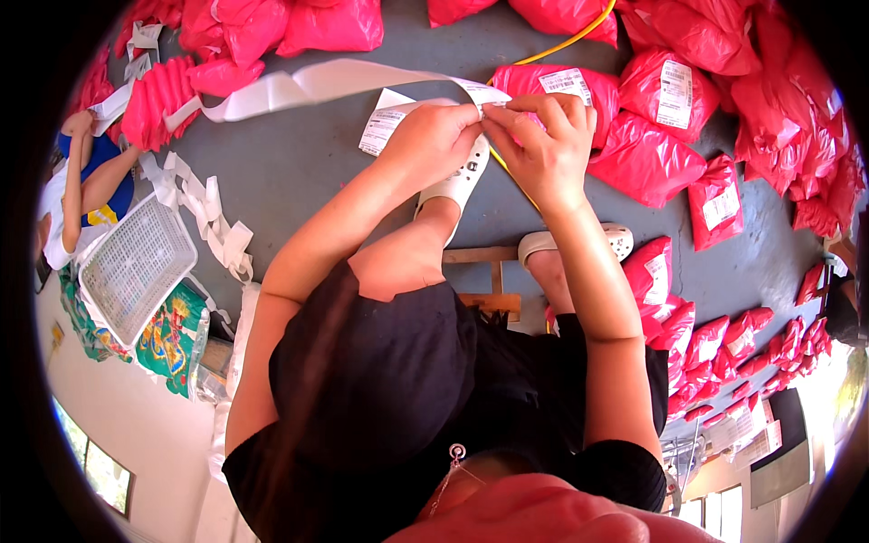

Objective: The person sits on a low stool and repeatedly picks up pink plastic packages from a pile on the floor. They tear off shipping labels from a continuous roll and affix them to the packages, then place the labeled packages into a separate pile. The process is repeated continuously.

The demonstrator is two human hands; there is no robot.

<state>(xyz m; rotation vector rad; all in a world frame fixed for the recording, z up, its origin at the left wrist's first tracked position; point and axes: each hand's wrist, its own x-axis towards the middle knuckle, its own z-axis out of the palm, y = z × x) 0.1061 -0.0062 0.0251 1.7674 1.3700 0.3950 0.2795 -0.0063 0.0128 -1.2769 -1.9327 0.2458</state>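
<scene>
My left hand (429, 141) pinches a long white strip of labels (299, 91) between thumb and fingertips. Against it, the fingertips of my right hand (551, 142) grip the strip's printed end. From there the strip arches leftward to a stack of folded pink plastic bags (159, 102). A printed label section (380, 129) hangs beyond my left wrist, over the floor. Just past my right hand lies a pink plastic parcel (523, 80) with a white label. The exact spot between my fingertips is partly hidden.
Pink parcels (648, 159) crowd the right side and far edge of the grey floor (299, 176). A yellow cable (567, 42) crosses it. On the left are a white plastic basket (139, 268), loose paper strips (210, 217) and another person (75, 183).
</scene>
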